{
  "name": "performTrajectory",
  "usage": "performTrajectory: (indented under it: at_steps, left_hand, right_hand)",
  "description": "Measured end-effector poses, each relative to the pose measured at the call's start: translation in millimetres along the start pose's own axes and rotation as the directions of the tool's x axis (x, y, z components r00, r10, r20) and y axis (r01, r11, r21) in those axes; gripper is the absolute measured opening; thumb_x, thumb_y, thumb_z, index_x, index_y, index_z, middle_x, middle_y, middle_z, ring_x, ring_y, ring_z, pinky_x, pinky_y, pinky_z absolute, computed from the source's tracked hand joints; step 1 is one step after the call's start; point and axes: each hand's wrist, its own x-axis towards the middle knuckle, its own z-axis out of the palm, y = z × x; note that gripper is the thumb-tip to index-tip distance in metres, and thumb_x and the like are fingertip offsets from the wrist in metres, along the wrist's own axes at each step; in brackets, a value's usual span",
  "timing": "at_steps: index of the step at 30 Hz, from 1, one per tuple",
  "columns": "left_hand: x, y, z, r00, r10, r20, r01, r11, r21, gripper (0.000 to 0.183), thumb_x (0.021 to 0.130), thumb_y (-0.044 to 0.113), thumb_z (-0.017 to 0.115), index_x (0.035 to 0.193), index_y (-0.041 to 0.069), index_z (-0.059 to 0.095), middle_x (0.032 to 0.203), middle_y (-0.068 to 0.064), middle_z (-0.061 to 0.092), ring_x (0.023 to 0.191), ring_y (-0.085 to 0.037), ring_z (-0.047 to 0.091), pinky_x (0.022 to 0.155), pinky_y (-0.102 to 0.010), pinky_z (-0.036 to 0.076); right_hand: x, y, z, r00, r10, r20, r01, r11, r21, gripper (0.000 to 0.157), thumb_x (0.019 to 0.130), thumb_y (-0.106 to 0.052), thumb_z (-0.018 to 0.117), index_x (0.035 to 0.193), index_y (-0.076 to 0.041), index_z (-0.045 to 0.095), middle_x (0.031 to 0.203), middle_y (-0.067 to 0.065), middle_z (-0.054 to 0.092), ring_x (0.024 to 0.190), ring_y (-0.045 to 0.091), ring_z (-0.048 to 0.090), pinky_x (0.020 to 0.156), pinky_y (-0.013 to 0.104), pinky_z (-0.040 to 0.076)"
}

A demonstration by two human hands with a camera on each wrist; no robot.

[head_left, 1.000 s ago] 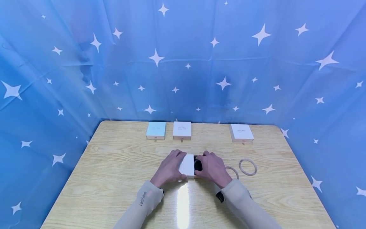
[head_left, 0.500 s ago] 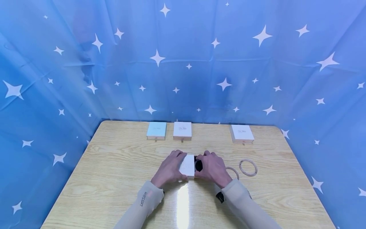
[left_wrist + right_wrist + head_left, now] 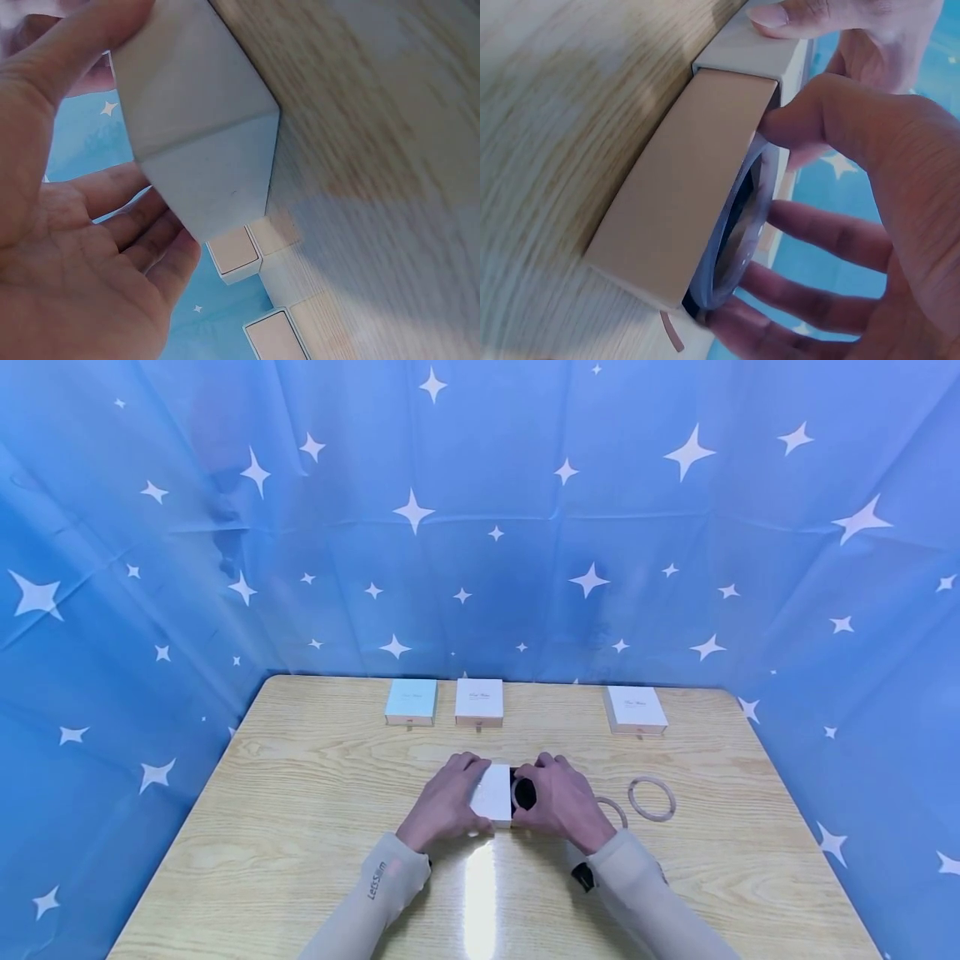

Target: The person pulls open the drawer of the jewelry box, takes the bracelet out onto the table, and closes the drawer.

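White box (image 3: 491, 795) gripped by left hand (image 3: 448, 797), I've got right hand (image 3: 558, 799) pinching the bangle (image 3: 705, 285) in its right-side open drawer (image 3: 679, 184), probably seating or lifting it, so next likely needs clearing the drawer walls; left sleeve (image 3: 392, 875) reads "Let'sSlim", print on boxes behind it (image 3: 480, 700) illegible.

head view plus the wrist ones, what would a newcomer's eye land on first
Probably the blue curtain with white stars, filling the background beyond the table. Then the table's middle, where the left hand grips a white box and the right hand holds a pale ring at its pulled-out drawer. Two more rings lie to the right.
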Motion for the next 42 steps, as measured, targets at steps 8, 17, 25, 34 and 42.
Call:
performTrajectory:
  at_steps: [8,17,25,34,42]
  left_hand:
    - [0.4,0.2,-0.4,1.0,0.003,0.002,-0.003,1.0,0.014,0.101,0.068,0.041,0.094,0.153,0.012,0.046,0.146,-0.003,0.053,0.136,-0.02,0.048,0.113,-0.039,0.047]
    - [-0.1,-0.2,-0.2,1.0,-0.009,0.017,0.008,1.0,0.012,0.1,0.07,0.04,0.094,0.154,0.014,0.045,0.148,-0.002,0.052,0.138,-0.02,0.047,0.114,-0.039,0.046]
    - [-0.9,-0.5,-0.4,1.0,0.0,0.012,0.0,1.0,0.007,0.1,0.071,0.041,0.093,0.154,0.012,0.045,0.148,-0.003,0.052,0.137,-0.02,0.047,0.113,-0.039,0.046]
    - [-3.1,-0.9,-0.2,1.0,-0.004,0.024,0.004,1.0,0.015,0.102,0.07,0.041,0.094,0.154,0.013,0.044,0.148,-0.003,0.052,0.138,-0.021,0.047,0.113,-0.039,0.047]
    - [-2.2,-0.4,-1.1,1.0,-0.006,0.021,0.006,1.0,0.001,0.1,0.071,0.041,0.093,0.154,0.012,0.045,0.149,-0.004,0.052,0.138,-0.021,0.047,0.113,-0.039,0.047]
  right_hand:
    - [-3.9,11.2,-14.5,0.998,0.019,-0.063,-0.015,0.997,0.07,0.048,0.071,-0.034,0.082,0.115,-0.019,0.076,0.106,0.007,0.067,0.093,0.026,0.061,0.068,0.037,0.056]
    - [-15.8,38.5,-25.8,0.993,0.089,-0.08,-0.081,0.992,0.099,0.046,0.075,-0.035,0.082,0.118,-0.019,0.075,0.114,0.011,0.068,0.105,0.032,0.064,0.072,0.043,0.059]
    - [-31.9,67.0,-27.9,0.986,0.143,-0.082,-0.136,0.987,0.089,0.044,0.077,-0.033,0.082,0.117,-0.016,0.075,0.114,0.012,0.068,0.097,0.03,0.066,0.069,0.044,0.058]
    - [-70.2,91.0,-30.7,0.977,0.205,-0.065,-0.199,0.976,0.085,0.043,0.078,-0.031,0.08,0.117,-0.014,0.075,0.112,0.013,0.07,0.09,0.026,0.064,0.07,0.043,0.054]
    - [-101.8,103.0,-32.8,0.975,0.214,-0.051,-0.21,0.975,0.069,0.044,0.075,-0.032,0.085,0.115,-0.015,0.075,0.115,0.011,0.07,0.1,0.032,0.067,0.074,0.049,0.058]
